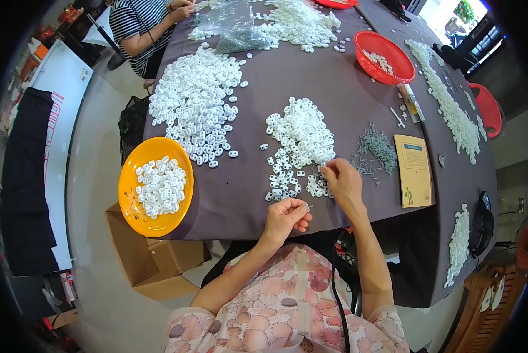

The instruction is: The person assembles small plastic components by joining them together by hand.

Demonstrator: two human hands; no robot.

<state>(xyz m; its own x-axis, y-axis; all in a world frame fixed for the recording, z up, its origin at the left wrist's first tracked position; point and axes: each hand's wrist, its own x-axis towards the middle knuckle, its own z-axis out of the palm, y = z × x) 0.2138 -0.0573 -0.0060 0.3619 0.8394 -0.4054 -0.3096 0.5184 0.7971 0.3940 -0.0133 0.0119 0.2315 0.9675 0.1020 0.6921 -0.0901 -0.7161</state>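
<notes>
My left hand is closed in a pinch near the table's front edge. Between its thumb and fingertips is a small pale piece with a thin tip sticking out. Further right, my right hand reaches to the edge of a pile of small white two-holed plastic pieces. Its thumb and forefinger are pinched together there; what they hold, if anything, is too small to make out. Smaller loose white pieces lie just beyond my left hand. To the right of my right hand is a heap of small grey pins.
An orange plate of white parts sits at the table's left edge, near a larger white pile. A yellow booklet and a red basket are on the right. Another person sits far left. An open cardboard box stands below.
</notes>
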